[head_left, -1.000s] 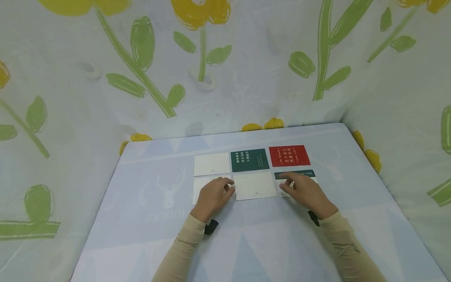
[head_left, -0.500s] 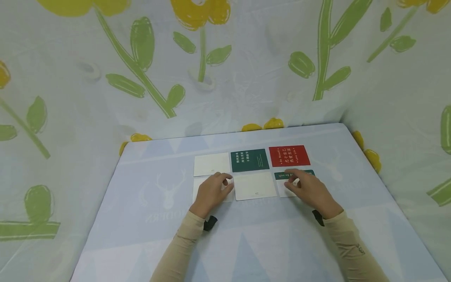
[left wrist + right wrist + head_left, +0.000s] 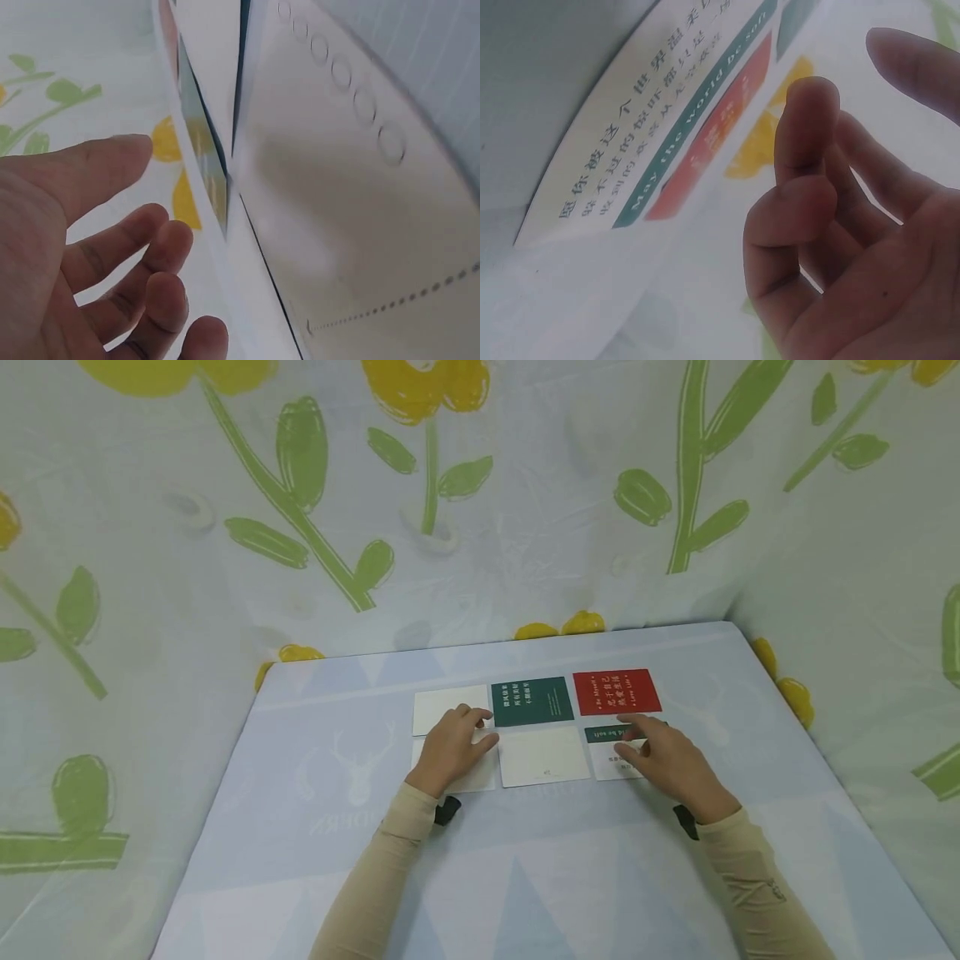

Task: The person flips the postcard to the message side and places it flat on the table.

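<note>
Since the earlier frames, your left hand (image 3: 452,750) has slid forward from the near white card (image 3: 480,774) toward the far white card (image 3: 442,707), and your right hand (image 3: 670,763) has shifted right, uncovering more of the green-banded card (image 3: 611,750).

Table (image 3: 337,827): the pale cloth with a faint deer print carries six cards in two rows of three, with a flowered curtain (image 3: 225,510) behind.

Cards: the dark green card (image 3: 532,700) and red card (image 3: 616,691) lie just beyond your fingertips. The blank white card (image 3: 543,755) lies between your two hands.

Left hand: your fingers are relaxed and slightly spread, pinching nothing. Their tips rest at the near right corner of the far white card, while the palm covers part of the near white card. The wrist view shows the fingers (image 3: 127,255) loosely bent beside the card edges.

Right hand: your index finger is extended onto the band of the green-banded card; the remaining fingers (image 3: 802,150) are loosely bent and grip nothing.

Handling, as a judgement: the cards look thin, light and fairly stiff, and they lie flat against the cloth. Expect them to slide under a fingertip. Take hold at an edge or corner, lifting it with a fingertip before pinching.
</note>
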Demonstrator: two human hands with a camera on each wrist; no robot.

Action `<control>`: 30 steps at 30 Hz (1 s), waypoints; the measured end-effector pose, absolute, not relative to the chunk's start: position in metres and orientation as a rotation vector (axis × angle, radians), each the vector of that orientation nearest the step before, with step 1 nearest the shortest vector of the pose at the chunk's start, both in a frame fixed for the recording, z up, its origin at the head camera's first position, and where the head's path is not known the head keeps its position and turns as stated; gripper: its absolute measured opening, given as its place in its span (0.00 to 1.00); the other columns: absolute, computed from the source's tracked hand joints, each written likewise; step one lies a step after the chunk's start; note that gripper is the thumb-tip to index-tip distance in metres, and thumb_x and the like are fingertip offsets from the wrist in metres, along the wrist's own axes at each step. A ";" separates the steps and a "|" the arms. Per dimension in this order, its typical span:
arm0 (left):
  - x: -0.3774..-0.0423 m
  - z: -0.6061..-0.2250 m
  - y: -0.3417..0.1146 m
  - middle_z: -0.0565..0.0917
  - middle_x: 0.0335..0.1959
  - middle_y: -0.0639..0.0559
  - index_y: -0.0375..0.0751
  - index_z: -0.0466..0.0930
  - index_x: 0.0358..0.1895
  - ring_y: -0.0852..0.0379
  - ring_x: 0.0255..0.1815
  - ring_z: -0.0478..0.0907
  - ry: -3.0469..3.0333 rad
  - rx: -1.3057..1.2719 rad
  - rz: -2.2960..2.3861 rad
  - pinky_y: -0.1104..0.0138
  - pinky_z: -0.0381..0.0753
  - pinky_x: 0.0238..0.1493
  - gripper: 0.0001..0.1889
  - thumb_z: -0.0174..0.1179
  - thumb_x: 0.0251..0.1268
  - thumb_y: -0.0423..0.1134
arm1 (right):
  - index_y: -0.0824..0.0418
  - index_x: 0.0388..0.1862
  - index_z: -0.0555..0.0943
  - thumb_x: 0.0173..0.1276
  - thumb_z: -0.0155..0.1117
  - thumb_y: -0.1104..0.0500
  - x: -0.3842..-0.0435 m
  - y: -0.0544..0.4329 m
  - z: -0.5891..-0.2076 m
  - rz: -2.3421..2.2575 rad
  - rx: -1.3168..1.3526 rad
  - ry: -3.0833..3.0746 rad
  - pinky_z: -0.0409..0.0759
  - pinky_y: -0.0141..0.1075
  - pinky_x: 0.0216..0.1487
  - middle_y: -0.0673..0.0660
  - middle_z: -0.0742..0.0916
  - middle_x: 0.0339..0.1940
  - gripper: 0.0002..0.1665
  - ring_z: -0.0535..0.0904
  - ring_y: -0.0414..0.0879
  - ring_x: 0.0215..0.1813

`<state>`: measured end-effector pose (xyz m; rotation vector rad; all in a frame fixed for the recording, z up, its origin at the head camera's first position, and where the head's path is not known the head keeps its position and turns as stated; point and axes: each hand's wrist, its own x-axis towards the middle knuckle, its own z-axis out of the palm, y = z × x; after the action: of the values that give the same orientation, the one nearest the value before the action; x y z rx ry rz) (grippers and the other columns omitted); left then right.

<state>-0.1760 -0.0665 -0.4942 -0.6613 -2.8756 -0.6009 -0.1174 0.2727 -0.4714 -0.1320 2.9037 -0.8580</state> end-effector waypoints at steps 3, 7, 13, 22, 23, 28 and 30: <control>-0.188 -0.494 -0.066 0.82 0.47 0.48 0.42 0.83 0.58 0.52 0.44 0.78 -2.910 -0.672 -0.605 0.62 0.80 0.43 0.21 0.67 0.68 0.49 | 0.61 0.71 0.70 0.70 0.70 0.52 -0.118 0.276 -0.472 -0.847 -0.135 2.923 0.81 0.42 0.34 0.64 0.84 0.52 0.35 0.79 0.54 0.42; -0.203 -0.494 -0.063 0.80 0.54 0.46 0.42 0.80 0.62 0.51 0.49 0.75 -2.964 -0.676 -0.587 0.61 0.78 0.50 0.24 0.67 0.69 0.51 | 0.63 0.71 0.70 0.70 0.70 0.54 -0.118 0.279 -0.471 -0.861 -0.156 2.936 0.80 0.41 0.34 0.64 0.84 0.52 0.35 0.79 0.53 0.41; -0.224 -0.493 -0.059 0.78 0.60 0.45 0.44 0.78 0.66 0.47 0.56 0.72 -2.993 -0.710 -0.474 0.58 0.75 0.59 0.28 0.68 0.67 0.53 | 0.65 0.71 0.69 0.70 0.70 0.56 -0.120 0.282 -0.472 -0.873 -0.205 2.968 0.78 0.39 0.32 0.64 0.82 0.51 0.35 0.79 0.51 0.39; -0.242 -0.489 -0.050 0.74 0.67 0.44 0.44 0.70 0.73 0.42 0.65 0.66 -3.073 -0.762 -0.409 0.51 0.67 0.66 0.36 0.66 0.67 0.57 | 0.63 0.73 0.67 0.69 0.71 0.55 -0.124 0.282 -0.470 -0.852 -0.198 2.994 0.79 0.40 0.33 0.66 0.79 0.57 0.38 0.78 0.53 0.41; -0.244 -0.489 -0.049 0.74 0.68 0.44 0.44 0.70 0.73 0.42 0.65 0.65 -3.084 -0.764 -0.399 0.51 0.66 0.66 0.36 0.66 0.67 0.58 | 0.62 0.74 0.67 0.69 0.71 0.55 -0.125 0.282 -0.469 -0.851 -0.197 2.989 0.78 0.40 0.33 0.66 0.78 0.58 0.38 0.77 0.53 0.41; -0.251 -0.492 -0.043 0.72 0.70 0.45 0.44 0.68 0.75 0.42 0.67 0.64 -3.127 -0.779 -0.336 0.51 0.64 0.68 0.38 0.64 0.67 0.61 | 0.63 0.74 0.67 0.69 0.70 0.55 -0.132 0.280 -0.466 -0.861 -0.218 2.981 0.77 0.39 0.33 0.66 0.77 0.59 0.39 0.77 0.52 0.39; -0.253 -0.492 -0.042 0.72 0.70 0.45 0.44 0.68 0.75 0.42 0.68 0.63 -3.139 -0.780 -0.328 0.51 0.64 0.68 0.39 0.63 0.67 0.61 | 0.63 0.74 0.67 0.70 0.70 0.54 -0.134 0.279 -0.466 -0.868 -0.230 2.979 0.77 0.40 0.34 0.66 0.78 0.59 0.39 0.77 0.51 0.39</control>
<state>-0.2534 -0.0415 -0.4917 -0.7800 -3.1393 -0.3281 -0.1341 0.2792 -0.4659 -0.2297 2.9788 -0.8675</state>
